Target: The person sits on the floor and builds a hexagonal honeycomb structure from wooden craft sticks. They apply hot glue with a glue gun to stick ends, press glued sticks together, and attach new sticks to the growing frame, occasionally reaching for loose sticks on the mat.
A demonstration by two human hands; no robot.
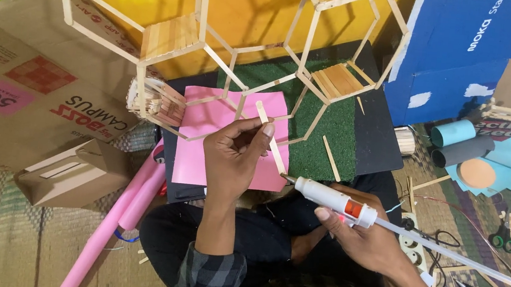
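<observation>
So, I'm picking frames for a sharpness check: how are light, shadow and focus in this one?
Head view: warm light falls on the yellow wall, where the hexagon stick frame casts crisp line shadows; the left hand, its wooden stick and the glue gun in the right hand look sharp; no strong glare.

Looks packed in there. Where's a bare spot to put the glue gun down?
Bare room: the green turf right of the pink sheet, apart from one loose stick, and the woven mat left of the pink roll. The right side is crowded with cables, paper tubes and scissors.
</observation>
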